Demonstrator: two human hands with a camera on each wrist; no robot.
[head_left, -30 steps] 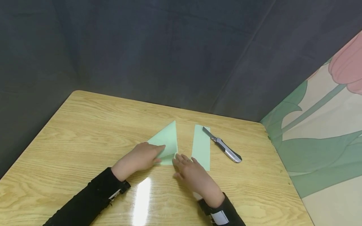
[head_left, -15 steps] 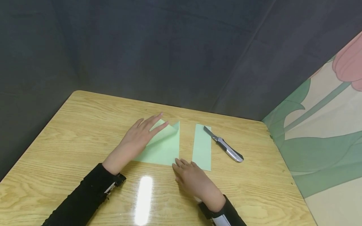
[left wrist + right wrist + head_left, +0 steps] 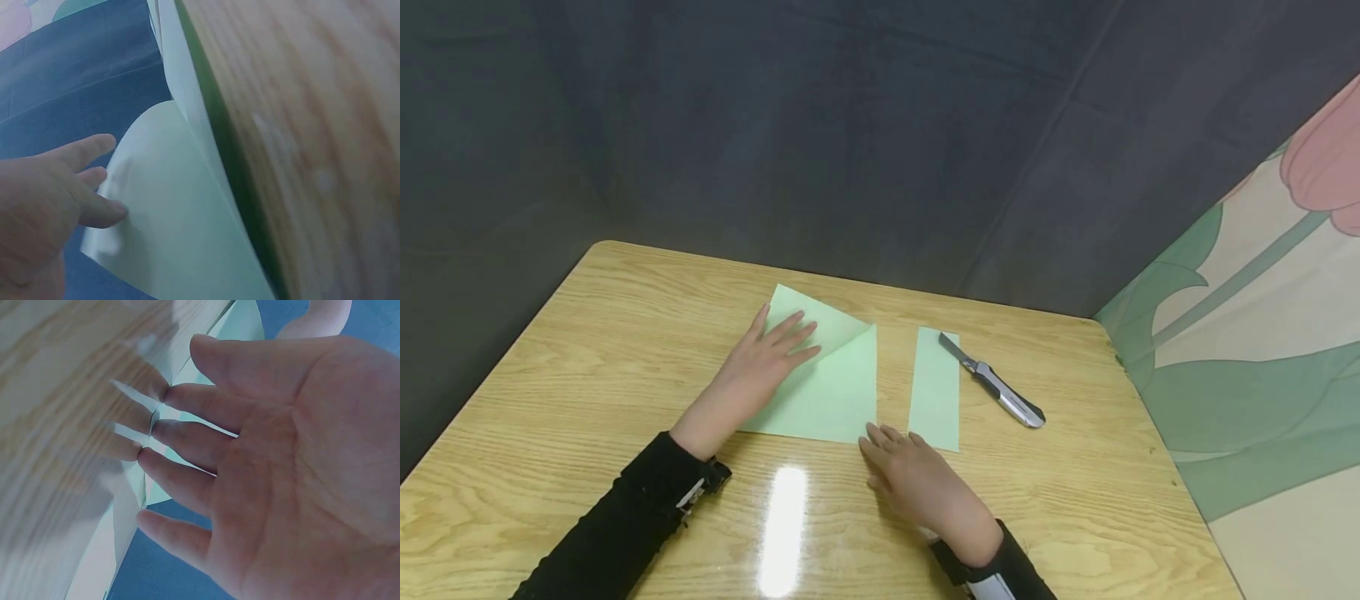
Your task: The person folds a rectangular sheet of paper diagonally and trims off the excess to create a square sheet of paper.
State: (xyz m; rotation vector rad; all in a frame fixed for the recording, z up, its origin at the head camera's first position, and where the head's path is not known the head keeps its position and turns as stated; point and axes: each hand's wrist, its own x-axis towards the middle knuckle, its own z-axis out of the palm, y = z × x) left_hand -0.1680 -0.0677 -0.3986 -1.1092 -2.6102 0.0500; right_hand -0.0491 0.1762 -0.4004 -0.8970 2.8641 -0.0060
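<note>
A pale green sheet of paper [image 3: 835, 400] lies on the table, its upper left corner lifted into a flap with a diagonal crease running to the upper right corner. Spread over that flap is my left hand [image 3: 741, 375], fingers straight. In the left wrist view the fingertips lie against or very near the curved green paper [image 3: 181, 206]. My right hand [image 3: 928, 483] rests at the sheet's lower right corner. Its fingers [image 3: 194, 440] are extended and apart in the right wrist view, with the tips down on the surface and the palm holding nothing.
A narrow green paper strip [image 3: 934, 396] lies to the right of the sheet. Across its top right corner sits a grey and black utility knife [image 3: 1009, 402], blade exposed. The wooden table [image 3: 1097, 500] meets a dark curtain [image 3: 850, 150] behind and a floral cloth [image 3: 1262, 392] at right.
The folded sheet has opened up: its corner swung away to the upper left. My left hand moved up and left from the lower edge, fingers spreading. My right hand shifted only slightly.
</note>
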